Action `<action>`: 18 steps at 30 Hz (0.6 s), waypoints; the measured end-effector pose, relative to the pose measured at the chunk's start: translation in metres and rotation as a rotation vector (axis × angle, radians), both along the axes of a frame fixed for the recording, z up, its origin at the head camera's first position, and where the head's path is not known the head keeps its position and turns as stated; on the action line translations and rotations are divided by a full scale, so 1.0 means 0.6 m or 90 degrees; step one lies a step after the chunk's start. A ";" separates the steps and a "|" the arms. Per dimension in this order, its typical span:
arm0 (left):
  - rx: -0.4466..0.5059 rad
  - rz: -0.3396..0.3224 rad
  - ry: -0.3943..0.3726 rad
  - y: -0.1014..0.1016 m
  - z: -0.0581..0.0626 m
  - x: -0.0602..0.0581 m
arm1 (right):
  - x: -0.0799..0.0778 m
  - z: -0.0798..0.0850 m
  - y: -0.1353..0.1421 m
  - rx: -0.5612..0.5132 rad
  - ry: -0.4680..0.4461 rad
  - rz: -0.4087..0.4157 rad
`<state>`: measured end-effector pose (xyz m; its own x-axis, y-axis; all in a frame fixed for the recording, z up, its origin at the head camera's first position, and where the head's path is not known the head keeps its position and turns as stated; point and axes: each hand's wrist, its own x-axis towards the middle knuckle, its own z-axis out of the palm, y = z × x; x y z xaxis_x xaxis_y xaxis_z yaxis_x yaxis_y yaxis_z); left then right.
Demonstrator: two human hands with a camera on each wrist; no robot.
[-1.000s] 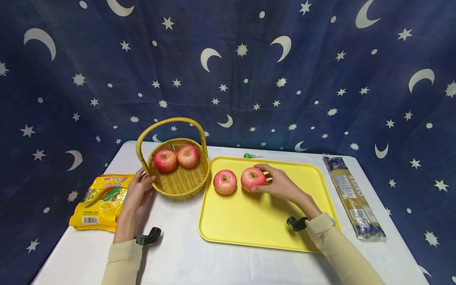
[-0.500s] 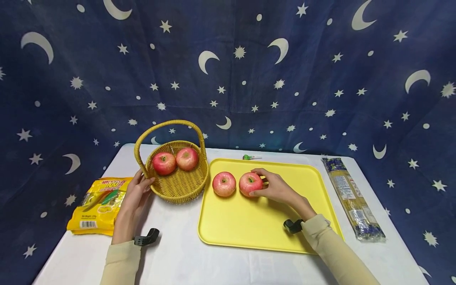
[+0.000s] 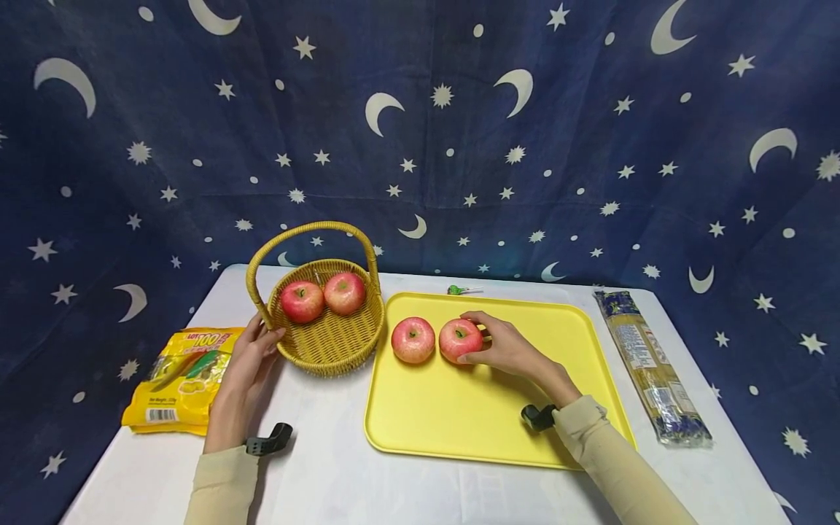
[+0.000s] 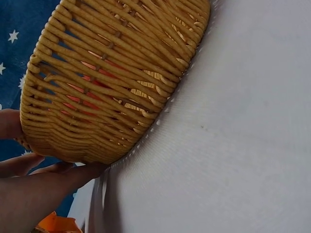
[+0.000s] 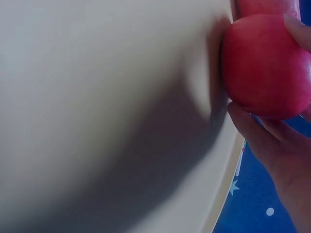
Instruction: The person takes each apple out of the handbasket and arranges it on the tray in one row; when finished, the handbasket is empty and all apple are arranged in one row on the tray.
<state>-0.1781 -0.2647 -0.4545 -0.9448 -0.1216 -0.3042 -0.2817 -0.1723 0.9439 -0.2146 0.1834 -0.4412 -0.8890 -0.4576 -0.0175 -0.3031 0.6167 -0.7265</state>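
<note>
On the tray [image 3: 453,415], the right hand [image 3: 507,350] grasps an apple [image 3: 459,341] just beside a second apple [image 3: 413,340]; the left hand [image 3: 246,361] holds the basket [image 3: 328,362]; a loose pinch could send the first apple rolling.

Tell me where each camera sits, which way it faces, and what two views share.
Head: worn on the head, facing forward and down at the basket, tray and held apple; the left hand, right hand and both sleeves show.
Left wrist: worn on that wrist, facing the basket's woven outside; part of the left hand shows.
Right wrist: worn on that wrist, facing the held apple; part of the right hand shows.
Shared: head and left wrist both show the basket and left hand.
</note>
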 end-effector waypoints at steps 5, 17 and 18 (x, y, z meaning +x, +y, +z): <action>0.004 -0.001 -0.003 -0.002 -0.003 -0.001 | -0.003 0.008 0.001 0.004 0.000 -0.001; 0.015 -0.001 0.004 -0.001 -0.004 0.001 | -0.022 0.052 -0.044 -0.011 0.062 -0.018; 0.017 -0.001 0.003 -0.001 -0.004 0.002 | -0.023 0.055 -0.051 -0.018 0.064 -0.018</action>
<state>-0.1771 -0.2654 -0.4569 -0.9466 -0.1124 -0.3022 -0.2769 -0.1966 0.9406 -0.2287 0.1525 -0.4082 -0.8979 -0.4319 0.0850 -0.3584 0.6052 -0.7108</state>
